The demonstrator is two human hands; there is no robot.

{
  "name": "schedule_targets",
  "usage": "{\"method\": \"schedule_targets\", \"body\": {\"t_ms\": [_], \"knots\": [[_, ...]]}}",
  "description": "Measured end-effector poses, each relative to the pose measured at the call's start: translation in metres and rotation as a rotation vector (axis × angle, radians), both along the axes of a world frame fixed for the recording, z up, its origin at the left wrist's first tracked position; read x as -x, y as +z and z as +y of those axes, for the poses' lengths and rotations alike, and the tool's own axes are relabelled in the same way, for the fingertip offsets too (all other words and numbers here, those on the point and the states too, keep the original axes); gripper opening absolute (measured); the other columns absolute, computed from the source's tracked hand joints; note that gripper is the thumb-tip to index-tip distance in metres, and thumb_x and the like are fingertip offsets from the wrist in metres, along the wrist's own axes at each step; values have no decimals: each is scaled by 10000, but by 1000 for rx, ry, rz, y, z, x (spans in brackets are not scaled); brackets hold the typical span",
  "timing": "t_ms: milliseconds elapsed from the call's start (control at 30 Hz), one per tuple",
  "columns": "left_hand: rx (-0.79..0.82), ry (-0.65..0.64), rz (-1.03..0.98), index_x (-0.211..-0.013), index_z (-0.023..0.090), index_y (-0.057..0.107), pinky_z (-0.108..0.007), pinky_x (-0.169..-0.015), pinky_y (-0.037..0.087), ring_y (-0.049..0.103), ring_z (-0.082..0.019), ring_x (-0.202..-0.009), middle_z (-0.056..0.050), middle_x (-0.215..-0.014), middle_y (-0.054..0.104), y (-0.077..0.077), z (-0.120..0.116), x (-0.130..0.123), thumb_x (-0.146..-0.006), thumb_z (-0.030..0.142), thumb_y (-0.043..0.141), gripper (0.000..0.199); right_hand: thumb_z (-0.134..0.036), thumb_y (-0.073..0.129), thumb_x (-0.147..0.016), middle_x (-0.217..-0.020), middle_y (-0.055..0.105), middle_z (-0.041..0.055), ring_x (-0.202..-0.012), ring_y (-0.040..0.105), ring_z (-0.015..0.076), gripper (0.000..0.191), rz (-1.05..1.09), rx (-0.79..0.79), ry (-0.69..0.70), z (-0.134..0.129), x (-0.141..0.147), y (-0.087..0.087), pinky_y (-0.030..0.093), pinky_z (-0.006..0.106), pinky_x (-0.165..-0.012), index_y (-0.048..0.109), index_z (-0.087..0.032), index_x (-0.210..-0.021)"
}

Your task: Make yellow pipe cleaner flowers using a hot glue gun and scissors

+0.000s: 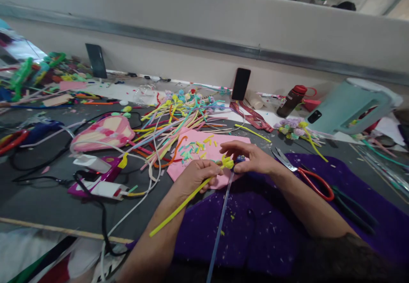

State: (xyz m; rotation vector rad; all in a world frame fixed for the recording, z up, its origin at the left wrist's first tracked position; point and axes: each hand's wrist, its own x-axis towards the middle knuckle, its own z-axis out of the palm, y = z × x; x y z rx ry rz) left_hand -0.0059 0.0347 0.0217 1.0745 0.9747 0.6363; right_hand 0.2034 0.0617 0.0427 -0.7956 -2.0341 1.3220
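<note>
My left hand (pixel 200 174) is closed on a yellow pipe-cleaner flower (pixel 228 162); its long yellow stem (pixel 180 208) runs down across my forearm. Beside the flower, my right hand (pixel 252 157) curls its thumb and fingers around a small dark-blue tool (pixel 239 159), mostly hidden, which may be a glue gun. From this tool a long translucent stick (pixel 220 223) reaches down toward me. Under both hands is a pink sheet (pixel 236 139), strewn with short yellow and green clippings (pixel 200 146).
Red-handled scissors (pixel 315 183) and dark-handled pliers (pixel 354 210) lie right on purple cloth (pixel 265 232). Many pipe cleaners (pixel 172 125) pile up behind. A power strip (pixel 96 176) with cables is left. A phone (pixel 241 84), bottle (pixel 292 100) and teal jug (pixel 351 106) stand behind.
</note>
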Motion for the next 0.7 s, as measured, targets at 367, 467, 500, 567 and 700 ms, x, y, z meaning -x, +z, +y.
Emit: {"method": "schedule_targets", "body": {"t_ms": [367, 467, 500, 567, 700], "knots": [[62, -57, -40, -614, 144, 530, -156, -271, 184, 293, -33, -251, 60, -380, 458, 0, 0, -1, -677, 334, 583, 207, -314, 682, -696, -1013, 567, 34, -871, 524, 151, 380, -39, -97, 2, -12, 14, 5, 422, 291, -730, 564, -211, -1042], [58, -64, -69, -630, 144, 545, -160, -269, 183, 290, -35, -243, 64, -367, 450, 0, 0, 0, -679, 316, 583, 183, -320, 676, -704, -958, 564, 28, -806, 524, 133, 330, -6, -71, -2, -12, 15, 2, 425, 268, -691, 577, -192, -992], [57, -66, -80, -634, 142, 551, -160, -269, 184, 287, -35, -241, 65, -364, 446, 1, 0, 0, -682, 308, 580, 176, -321, 675, -706, -943, 562, 26, -791, 523, 129, 318, 3, -57, -5, -12, 15, 1, 425, 263, -682, 578, -187, -978], [59, -65, -94, -648, 136, 568, -159, -271, 186, 283, -32, -241, 66, -361, 442, 0, 0, 0, -688, 294, 576, 163, -323, 674, -707, -904, 561, 18, -756, 518, 119, 295, 17, -29, -11, -13, 15, -1, 424, 253, -661, 582, -181, -949], [71, -26, -94, -667, 126, 585, -160, -282, 184, 296, -30, -262, 58, -389, 462, -1, 0, -1, -681, 310, 601, 185, -321, 695, -683, -942, 564, 22, -741, 516, 111, 438, 46, 5, -23, -12, 14, -2, 430, 249, -644, 541, -204, -1077]]}}
